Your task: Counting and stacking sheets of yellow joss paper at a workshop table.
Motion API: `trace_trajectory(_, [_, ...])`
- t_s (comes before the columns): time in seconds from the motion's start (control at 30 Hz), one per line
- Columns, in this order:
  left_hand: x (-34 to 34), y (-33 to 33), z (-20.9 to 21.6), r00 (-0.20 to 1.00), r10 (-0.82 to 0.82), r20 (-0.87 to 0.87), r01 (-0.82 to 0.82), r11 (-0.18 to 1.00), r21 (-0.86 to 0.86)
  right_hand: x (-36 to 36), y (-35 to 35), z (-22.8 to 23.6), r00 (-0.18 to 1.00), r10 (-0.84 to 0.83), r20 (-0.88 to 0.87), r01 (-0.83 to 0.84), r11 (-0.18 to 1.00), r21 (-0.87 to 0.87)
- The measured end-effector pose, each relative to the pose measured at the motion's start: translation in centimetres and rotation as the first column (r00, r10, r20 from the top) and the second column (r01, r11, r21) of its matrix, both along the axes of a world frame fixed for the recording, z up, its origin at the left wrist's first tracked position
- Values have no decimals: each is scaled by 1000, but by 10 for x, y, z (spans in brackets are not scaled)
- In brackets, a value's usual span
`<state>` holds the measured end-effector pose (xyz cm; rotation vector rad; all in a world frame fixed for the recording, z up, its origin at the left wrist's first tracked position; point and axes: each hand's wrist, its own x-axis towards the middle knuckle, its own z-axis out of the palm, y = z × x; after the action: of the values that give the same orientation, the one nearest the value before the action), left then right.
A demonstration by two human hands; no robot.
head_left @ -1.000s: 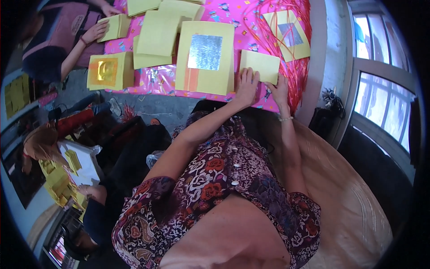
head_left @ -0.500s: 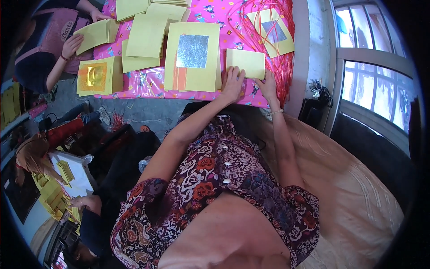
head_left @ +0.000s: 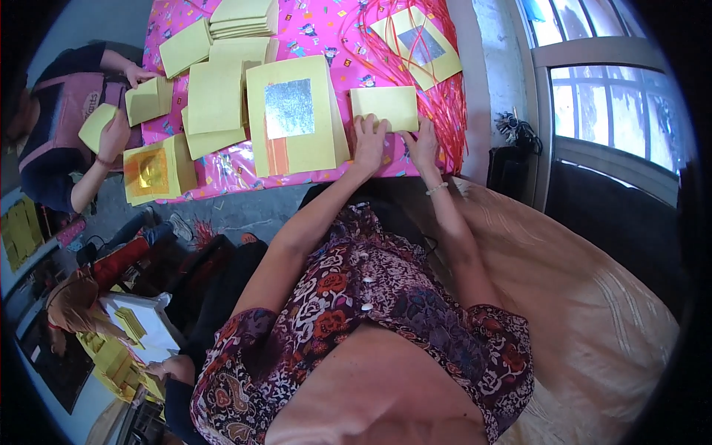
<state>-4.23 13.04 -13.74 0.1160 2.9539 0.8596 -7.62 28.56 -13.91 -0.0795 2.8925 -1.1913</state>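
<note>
A folded yellow paper sheet (head_left: 385, 105) lies on the pink patterned tablecloth in front of me. My left hand (head_left: 368, 144) grips its near edge, the fingers bent over the top and the thumb hidden. At the near right corner my right hand (head_left: 424, 148) pinches the paper between thumb and fingers. Just left of my hands is a stack of larger yellow paper (head_left: 326, 141) with a silver foil square (head_left: 289, 108) and an orange-red stripe on its top sheet.
Red plastic strings (head_left: 447, 111) run along the table's right side, across another silver-foiled sheet (head_left: 420, 46). Several yellow paper stacks (head_left: 215, 96) and a gold-foiled stack (head_left: 157, 172) fill the left. A co-worker's hand (head_left: 115, 136) holds folded paper there. More people sit lower left.
My view has shifted, so the table sits lower and further left. Both my hands stay at the folded paper's near edge. The co-worker has drawn a folded paper away from the table.
</note>
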Motion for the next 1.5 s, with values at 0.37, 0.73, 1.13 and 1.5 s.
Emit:
trace_trajectory(0.37, [-5, 9, 13, 999, 5, 35, 2, 984, -179, -18, 19, -3, 986, 127, 107, -128, 992, -2])
trace_trajectory(0.73, [20, -17, 125, 985, -170, -4, 163, 935, 315, -78, -14, 125, 944, 324, -67, -327, 945, -28])
trace_trajectory(1.13, [68, -143, 144, 972, 178, -157, -158, 979, 131, -27, -97, 146, 570, 816, -92, -805, 578, 133])
trace_trajectory(1.5, [53, -173, 124, 986, 24, -162, -15, 998, 59, -33, -105, 132, 467, 876, -120, -824, 481, 300])
